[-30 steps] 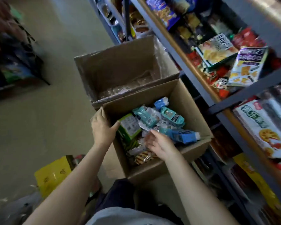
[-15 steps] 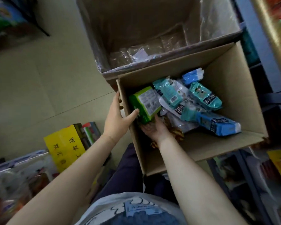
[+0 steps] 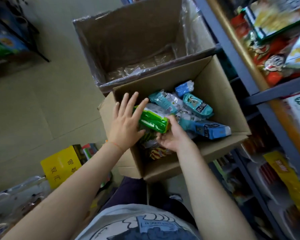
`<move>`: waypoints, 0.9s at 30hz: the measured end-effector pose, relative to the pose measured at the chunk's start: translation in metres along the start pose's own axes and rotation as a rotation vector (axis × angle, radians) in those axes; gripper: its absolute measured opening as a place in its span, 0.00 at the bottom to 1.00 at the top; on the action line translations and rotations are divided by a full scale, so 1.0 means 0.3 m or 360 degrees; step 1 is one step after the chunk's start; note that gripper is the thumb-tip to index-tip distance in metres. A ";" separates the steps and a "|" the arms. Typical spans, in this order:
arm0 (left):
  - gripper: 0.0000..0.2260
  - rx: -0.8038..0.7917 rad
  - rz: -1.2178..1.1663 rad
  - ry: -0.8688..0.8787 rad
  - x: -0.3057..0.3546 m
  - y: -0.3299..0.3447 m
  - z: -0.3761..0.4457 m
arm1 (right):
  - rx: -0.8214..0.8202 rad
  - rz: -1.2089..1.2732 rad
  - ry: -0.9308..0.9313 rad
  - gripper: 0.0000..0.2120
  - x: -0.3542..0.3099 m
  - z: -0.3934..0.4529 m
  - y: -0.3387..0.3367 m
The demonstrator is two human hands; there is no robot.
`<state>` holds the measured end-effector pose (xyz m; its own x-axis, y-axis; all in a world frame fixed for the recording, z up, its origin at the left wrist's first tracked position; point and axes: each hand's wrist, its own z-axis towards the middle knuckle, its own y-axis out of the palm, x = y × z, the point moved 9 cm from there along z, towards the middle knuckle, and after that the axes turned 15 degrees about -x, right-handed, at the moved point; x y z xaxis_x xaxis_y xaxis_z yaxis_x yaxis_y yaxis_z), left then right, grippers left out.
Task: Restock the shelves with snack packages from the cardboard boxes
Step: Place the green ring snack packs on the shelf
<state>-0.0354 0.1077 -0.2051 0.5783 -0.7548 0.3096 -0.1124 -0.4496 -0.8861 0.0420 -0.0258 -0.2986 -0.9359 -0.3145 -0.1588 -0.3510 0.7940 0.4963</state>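
Reaching into the near box (image 3: 215,94), both hands meet on one green pack (image 3: 152,121) at the box's left wall. The left hand (image 3: 126,123) lies flat against the pack's left end, fingers straight and spread, gripping nothing. The right hand (image 3: 173,135) comes from below with fingers curled under the pack's right end and thumb up its side, so it holds the pack.

Two cardboard boxes stand in a row along the shelves (image 3: 249,94). The far box (image 3: 128,40) is lined with clear plastic and shows only film at its bottom. The near box touches it, rim to rim.

In the near box, besides the green pack, I count two teal packs (image 3: 197,105), one small blue pack (image 3: 184,87) near the far wall, and one long blue pack (image 3: 213,130) lying against the near right rim. A striped pack (image 3: 157,152) shows beneath the hands; more below cannot be counted.

The right half of the box floor near the shelf side is bare cardboard. The box's right rim sits just beside the shelf post. To the left, open floor (image 3: 42,101) runs wide, with one yellow carton (image 3: 62,166) near the person's left arm.
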 end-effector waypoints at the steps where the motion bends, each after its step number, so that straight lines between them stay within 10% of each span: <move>1: 0.47 -0.0066 0.0084 0.0084 0.062 -0.004 0.004 | -0.0043 -0.0031 -0.0022 0.16 -0.017 -0.058 -0.008; 6: 0.28 -0.0032 -0.0079 0.0245 0.369 -0.164 -0.016 | -0.0157 -0.0209 -0.0424 0.17 -0.163 -0.430 -0.070; 13: 0.14 -0.0072 -0.2343 0.0098 0.788 -0.283 -0.181 | 0.0599 -0.0789 -0.1728 0.05 -0.371 -1.216 -0.398; 18: 0.19 -0.0255 -0.2287 0.0387 1.230 -0.310 -0.308 | 0.0373 -0.0830 -0.1874 0.09 -0.279 -1.569 -0.534; 27: 0.12 -0.0434 -0.1899 0.0925 1.778 -0.264 -0.485 | 0.0756 -0.0820 -0.2255 0.24 -0.091 -2.077 -0.874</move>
<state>0.1644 -0.3287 0.0803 0.0208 0.0977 0.9950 0.0193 -0.9951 0.0973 0.1783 -0.5494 0.1075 0.1096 -0.0855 -0.9903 -0.3497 0.9293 -0.1189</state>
